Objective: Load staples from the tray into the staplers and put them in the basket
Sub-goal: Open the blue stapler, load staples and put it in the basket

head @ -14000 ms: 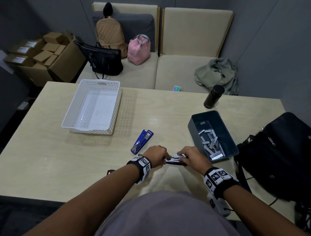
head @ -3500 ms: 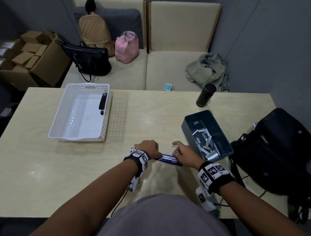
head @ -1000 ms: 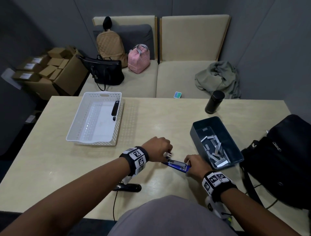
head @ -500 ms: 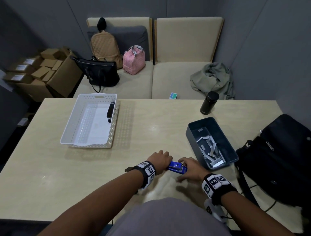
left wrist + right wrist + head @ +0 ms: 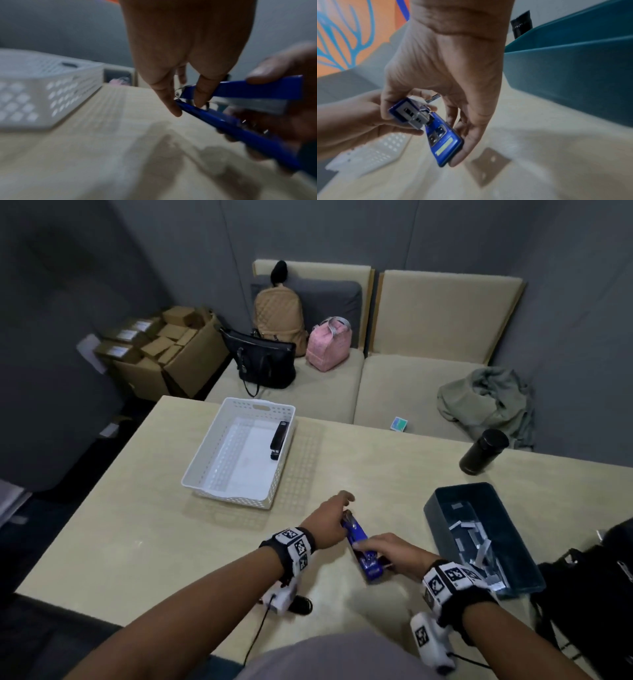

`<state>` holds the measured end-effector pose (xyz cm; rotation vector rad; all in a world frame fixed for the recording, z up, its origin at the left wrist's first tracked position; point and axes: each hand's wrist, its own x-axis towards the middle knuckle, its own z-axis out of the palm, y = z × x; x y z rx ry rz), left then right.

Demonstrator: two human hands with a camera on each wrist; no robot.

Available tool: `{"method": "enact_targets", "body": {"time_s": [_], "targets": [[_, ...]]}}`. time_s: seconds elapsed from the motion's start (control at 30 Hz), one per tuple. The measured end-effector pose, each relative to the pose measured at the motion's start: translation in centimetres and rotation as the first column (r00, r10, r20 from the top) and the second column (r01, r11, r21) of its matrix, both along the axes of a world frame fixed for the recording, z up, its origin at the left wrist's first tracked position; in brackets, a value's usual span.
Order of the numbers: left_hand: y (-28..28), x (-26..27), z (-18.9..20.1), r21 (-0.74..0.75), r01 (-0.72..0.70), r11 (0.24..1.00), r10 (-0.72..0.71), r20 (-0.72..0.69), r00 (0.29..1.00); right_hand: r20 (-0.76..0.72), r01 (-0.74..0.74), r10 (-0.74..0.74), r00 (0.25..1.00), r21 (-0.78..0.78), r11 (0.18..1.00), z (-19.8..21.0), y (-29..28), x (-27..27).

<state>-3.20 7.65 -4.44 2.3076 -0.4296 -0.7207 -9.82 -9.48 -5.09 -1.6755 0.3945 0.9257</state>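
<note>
Between both hands (image 5: pixel 327 527) (image 5: pixel 394 553), blue stapler (image 5: pixel 361 546), hinge end toward basket (image 5: pixel 219 470).

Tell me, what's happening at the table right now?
Both hands on blue stapler: left hand at hinge, right hand gripping front. Black stapler in basket. Path unobstructed.

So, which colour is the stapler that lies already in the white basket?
Black. The stapler in the basket shows best in the head view.

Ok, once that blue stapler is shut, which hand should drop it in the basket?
Probably left. The left hand already touches the blue stapler's hinge end and is nearer the white basket; the right hand, gripping the other end, sits by the tray.
</note>
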Motion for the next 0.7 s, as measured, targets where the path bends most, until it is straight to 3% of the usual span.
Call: {"method": "enact_targets", "body": {"time_s": [0.03,0.1,0.17,0.2,0.3,0.43,0.57,0.7], "targets": [[0.7,0.3,0.6,-0.073,-0.199,0.977,0.188,-0.135,0.973,0.014,0.073,-0.074,0.997,0.052,0.996,0.1,1.0,0.9],[1.8,0.5,1.9,-0.124,-0.486,0.865,0.376,-0.481,0.792,0.039,0.177,-0.183,0.982,0.123,0.976,0.7,3.2,2.8],[2.5,0.6,3.2,-0.170,-0.618,0.767,0.327,-0.725,0.606,0.094,0.236,-0.254,0.962,0.176,0.956,2.1,5.9,4.5],[3.0,0.8,3.7,-0.211,-0.646,0.733,0.299,-0.753,0.586,0.125,0.245,-0.272,0.954,0.193,0.950,2.9,7.3,5.3],[5.0,2.8,5.4,-0.324,-0.709,0.626,0.338,-0.707,0.621,0.233,0.205,-0.234,0.944,0.144,0.968,4.6,11.1,8.1],[9.2,7.8,6.0,-0.382,-0.747,0.544,0.467,-0.601,0.648,0.307,0.075,-0.115,0.945,0.138,0.988,6.7,14.8,11.2],[13.0,12.4,6.2,-0.320,-0.771,0.551,0.601,-0.489,0.632,0.410,-0.031,-0.030,0.912,0.141,0.990,8.3,16.7,13.6],[15.4,17.3,4.5,-0.201,-0.777,0.597,0.697,-0.351,0.626,0.406,0.071,-0.103,0.908,0.093,0.993,5.9,16.5,13.7]]}}
